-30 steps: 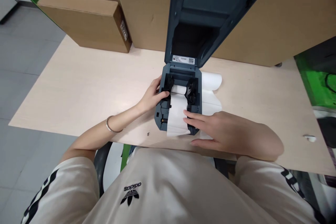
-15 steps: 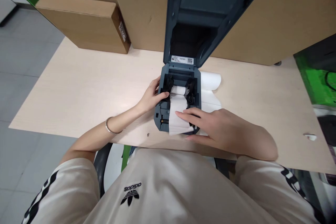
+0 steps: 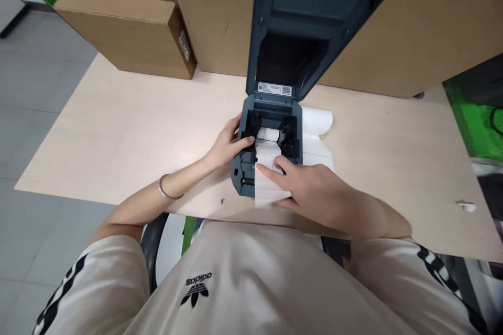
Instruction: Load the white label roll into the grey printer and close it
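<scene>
A dark blue-grey printer (image 3: 245, 167) stands on the table with its lid (image 3: 298, 15) raised. Inside it sits a small white paper roll (image 3: 269, 134), and a white strip (image 3: 268, 188) runs from it over the front edge. My left hand (image 3: 230, 144) grips the printer's left wall, thumb over the rim. My right hand (image 3: 310, 186) has the strip between its thumb and fingers at the front of the printer. To the right of the printer lies a larger white roll (image 3: 316, 121) with loose paper (image 3: 317, 152) coming off it.
Cardboard boxes (image 3: 118, 31) line the back of the wooden table (image 3: 157, 131). At the right are a small white object (image 3: 466, 205), a green surface (image 3: 479, 125) and dark equipment. A tiny dark piece (image 3: 222, 201) lies near the front edge.
My right hand has moved slightly left over the strip, its fingers more bent. The strip's free end reaches a little lower. My left hand has kept its place on the printer.
</scene>
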`<action>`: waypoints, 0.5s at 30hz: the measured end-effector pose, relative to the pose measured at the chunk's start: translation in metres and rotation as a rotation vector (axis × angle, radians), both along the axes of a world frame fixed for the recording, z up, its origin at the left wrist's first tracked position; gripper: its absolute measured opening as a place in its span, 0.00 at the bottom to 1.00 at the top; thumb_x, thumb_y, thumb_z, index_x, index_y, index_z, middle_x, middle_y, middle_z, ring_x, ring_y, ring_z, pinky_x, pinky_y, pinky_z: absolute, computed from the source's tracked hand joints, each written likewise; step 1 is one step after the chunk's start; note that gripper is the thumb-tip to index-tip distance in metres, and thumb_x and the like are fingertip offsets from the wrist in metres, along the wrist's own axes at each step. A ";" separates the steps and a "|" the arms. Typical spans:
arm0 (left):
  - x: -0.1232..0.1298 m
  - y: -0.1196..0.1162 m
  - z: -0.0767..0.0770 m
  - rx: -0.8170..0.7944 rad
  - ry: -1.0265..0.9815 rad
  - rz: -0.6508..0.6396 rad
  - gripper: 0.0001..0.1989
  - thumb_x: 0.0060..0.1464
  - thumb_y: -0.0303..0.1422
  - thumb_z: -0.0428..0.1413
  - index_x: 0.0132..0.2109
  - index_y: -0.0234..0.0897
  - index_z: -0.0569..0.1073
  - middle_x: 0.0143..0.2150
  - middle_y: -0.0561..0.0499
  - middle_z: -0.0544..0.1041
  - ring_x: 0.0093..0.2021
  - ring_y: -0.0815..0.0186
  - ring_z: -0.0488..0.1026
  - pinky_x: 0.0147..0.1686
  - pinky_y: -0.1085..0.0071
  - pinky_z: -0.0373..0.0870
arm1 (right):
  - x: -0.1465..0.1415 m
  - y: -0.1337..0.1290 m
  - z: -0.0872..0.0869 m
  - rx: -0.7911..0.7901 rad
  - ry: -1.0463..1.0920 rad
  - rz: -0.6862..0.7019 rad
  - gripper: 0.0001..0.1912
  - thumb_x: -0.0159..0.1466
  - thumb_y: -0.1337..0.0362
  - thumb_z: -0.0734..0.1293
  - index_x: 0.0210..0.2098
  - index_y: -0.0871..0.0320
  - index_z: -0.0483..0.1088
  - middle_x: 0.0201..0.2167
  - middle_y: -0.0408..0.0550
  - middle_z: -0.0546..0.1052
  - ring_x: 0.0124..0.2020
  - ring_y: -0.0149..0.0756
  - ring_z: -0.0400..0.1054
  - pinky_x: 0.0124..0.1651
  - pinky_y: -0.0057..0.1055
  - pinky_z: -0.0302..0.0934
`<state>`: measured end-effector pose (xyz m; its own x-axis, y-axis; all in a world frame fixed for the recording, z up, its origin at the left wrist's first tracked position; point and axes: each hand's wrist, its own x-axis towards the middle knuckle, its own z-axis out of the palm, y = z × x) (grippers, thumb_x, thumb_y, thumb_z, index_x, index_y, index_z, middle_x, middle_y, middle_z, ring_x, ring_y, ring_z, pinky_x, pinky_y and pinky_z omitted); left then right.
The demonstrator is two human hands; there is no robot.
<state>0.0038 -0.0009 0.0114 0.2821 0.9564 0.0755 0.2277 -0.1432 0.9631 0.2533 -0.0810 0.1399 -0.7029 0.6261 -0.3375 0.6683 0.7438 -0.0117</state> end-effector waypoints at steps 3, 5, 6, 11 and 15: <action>-0.002 0.001 -0.003 -0.024 -0.043 -0.021 0.45 0.60 0.54 0.66 0.76 0.42 0.64 0.78 0.38 0.70 0.74 0.41 0.71 0.73 0.46 0.70 | 0.012 -0.008 0.003 -0.005 0.095 0.044 0.29 0.77 0.49 0.66 0.73 0.53 0.71 0.63 0.59 0.80 0.23 0.31 0.66 0.24 0.35 0.46; -0.002 0.001 -0.002 -0.039 -0.065 -0.028 0.45 0.59 0.56 0.67 0.76 0.44 0.64 0.79 0.38 0.68 0.74 0.41 0.70 0.73 0.45 0.70 | 0.024 -0.011 0.008 -0.079 0.192 0.107 0.26 0.78 0.50 0.66 0.70 0.53 0.73 0.68 0.59 0.78 0.26 0.33 0.71 0.26 0.36 0.52; -0.002 -0.001 -0.001 -0.043 -0.076 -0.025 0.45 0.60 0.56 0.67 0.76 0.44 0.65 0.79 0.38 0.68 0.75 0.41 0.69 0.74 0.45 0.69 | 0.030 -0.011 0.013 -0.135 0.241 0.145 0.24 0.78 0.51 0.67 0.68 0.52 0.75 0.69 0.58 0.77 0.28 0.34 0.74 0.28 0.36 0.57; 0.005 -0.012 0.002 -0.068 -0.186 0.008 0.40 0.65 0.56 0.62 0.76 0.46 0.64 0.81 0.42 0.63 0.81 0.42 0.59 0.80 0.45 0.61 | 0.054 0.023 0.047 -0.420 0.496 0.099 0.13 0.77 0.53 0.68 0.55 0.47 0.82 0.51 0.45 0.87 0.33 0.35 0.79 0.35 0.35 0.67; 0.009 -0.013 -0.006 -0.105 -0.250 0.031 0.39 0.65 0.56 0.62 0.76 0.48 0.66 0.81 0.45 0.63 0.83 0.42 0.57 0.82 0.44 0.58 | 0.064 0.084 0.037 -0.046 1.038 -0.400 0.10 0.74 0.54 0.72 0.36 0.50 0.76 0.32 0.43 0.80 0.30 0.36 0.74 0.34 0.36 0.66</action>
